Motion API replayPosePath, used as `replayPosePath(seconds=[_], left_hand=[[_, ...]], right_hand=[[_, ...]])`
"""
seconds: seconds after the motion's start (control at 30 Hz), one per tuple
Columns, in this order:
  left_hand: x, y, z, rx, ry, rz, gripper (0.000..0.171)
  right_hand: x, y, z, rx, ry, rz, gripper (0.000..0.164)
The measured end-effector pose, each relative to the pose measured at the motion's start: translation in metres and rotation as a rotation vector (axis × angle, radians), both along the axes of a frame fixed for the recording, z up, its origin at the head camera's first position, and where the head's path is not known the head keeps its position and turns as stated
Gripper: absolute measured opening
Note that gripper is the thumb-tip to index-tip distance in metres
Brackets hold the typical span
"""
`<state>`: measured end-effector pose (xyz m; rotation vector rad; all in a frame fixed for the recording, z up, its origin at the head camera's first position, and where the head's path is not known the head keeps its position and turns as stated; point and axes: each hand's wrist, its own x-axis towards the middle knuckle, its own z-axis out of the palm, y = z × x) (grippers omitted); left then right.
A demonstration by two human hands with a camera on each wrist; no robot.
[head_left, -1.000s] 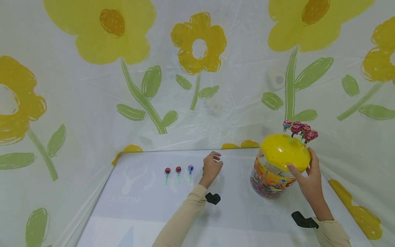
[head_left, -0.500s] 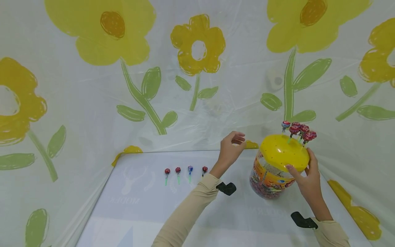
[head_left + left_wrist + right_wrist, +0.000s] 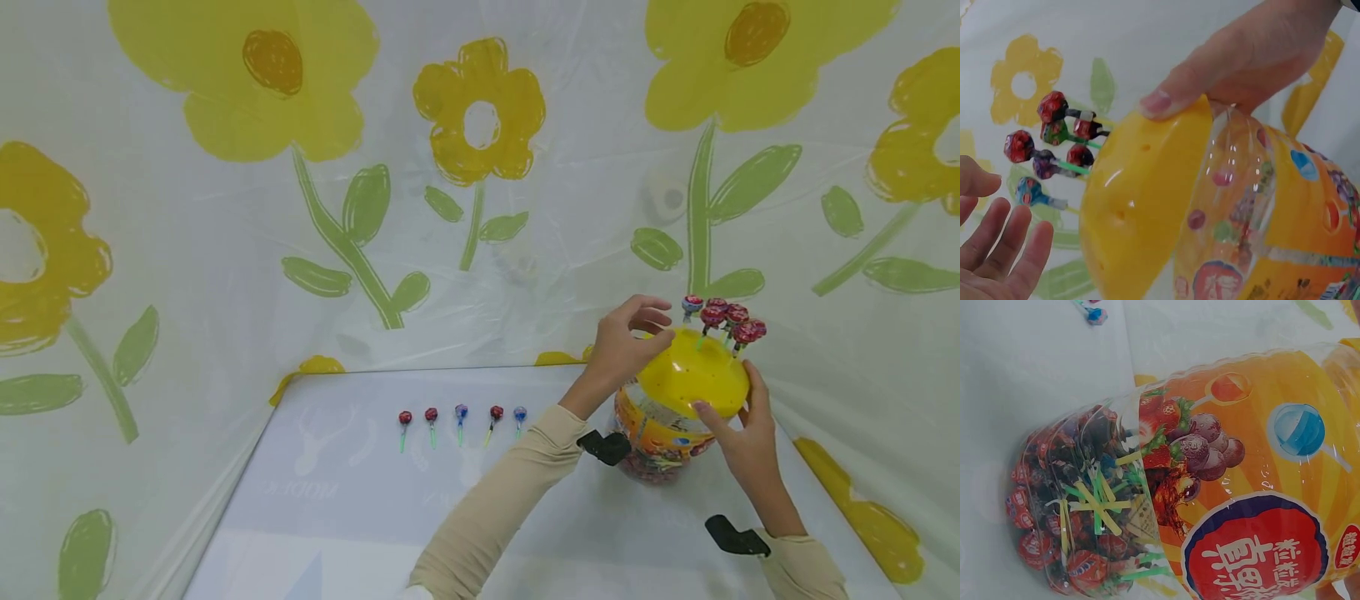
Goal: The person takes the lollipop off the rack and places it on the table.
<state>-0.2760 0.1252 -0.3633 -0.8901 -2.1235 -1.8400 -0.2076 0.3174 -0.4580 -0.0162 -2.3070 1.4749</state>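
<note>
A clear plastic lollipop jar [image 3: 652, 442] with a domed yellow lid [image 3: 690, 383] stands on the right of the table. Several lollipops [image 3: 1054, 106] stick up from holes along one side of the lid. My right hand [image 3: 753, 442] grips the jar at the lid, thumb pressed on the yellow dome and fingers round the far side. My left hand [image 3: 630, 337] hovers over the lid's left edge, fingers loosely bent, with nothing in it. In the left wrist view its fingers [image 3: 1007, 237] show close to a blue-wrapped lollipop [image 3: 1030, 192]. The right wrist view shows wrapped lollipops [image 3: 1085, 569] inside the jar.
Several lollipops lie in a row on the white table [image 3: 360, 517], from a red one [image 3: 405, 417] at the left to a blue one [image 3: 520, 414] beside my left sleeve. A flower-printed curtain [image 3: 570, 208] hangs behind the table.
My left hand has moved right and up, from beside the row of lollipops to over the jar's lid, uncovering lollipops at the row's right end. My right hand keeps its grip.
</note>
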Motion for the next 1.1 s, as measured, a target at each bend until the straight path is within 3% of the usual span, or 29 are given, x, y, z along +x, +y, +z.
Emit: replayPosePath(seconds=[0.27,0.5,0.8,0.93,1.1], left_hand=[[0.0,0.028,0.009,-0.051,0.002,-0.008,0.036],[0.001,0.044,0.006,-0.13,0.035,0.025,0.037],[-0.002,0.049,-0.001,-0.131,0.124,0.062,0.033],[-0.003,0.052,0.001,-0.142,0.134,0.045,0.032],[-0.004,0.055,0.009,-0.163,0.182,0.07,0.03]], right_hand=[[0.003,-0.001,0.001,0.006,0.01,-0.007,0.082],[0.001,0.0,-0.001,0.011,0.007,-0.005,0.083],[0.001,-0.002,0.002,0.014,0.005,-0.005,0.084],[0.002,-0.002,0.002,0.015,0.009,-0.005,0.084],[0.002,-0.001,0.001,0.014,0.008,-0.002,0.083]])
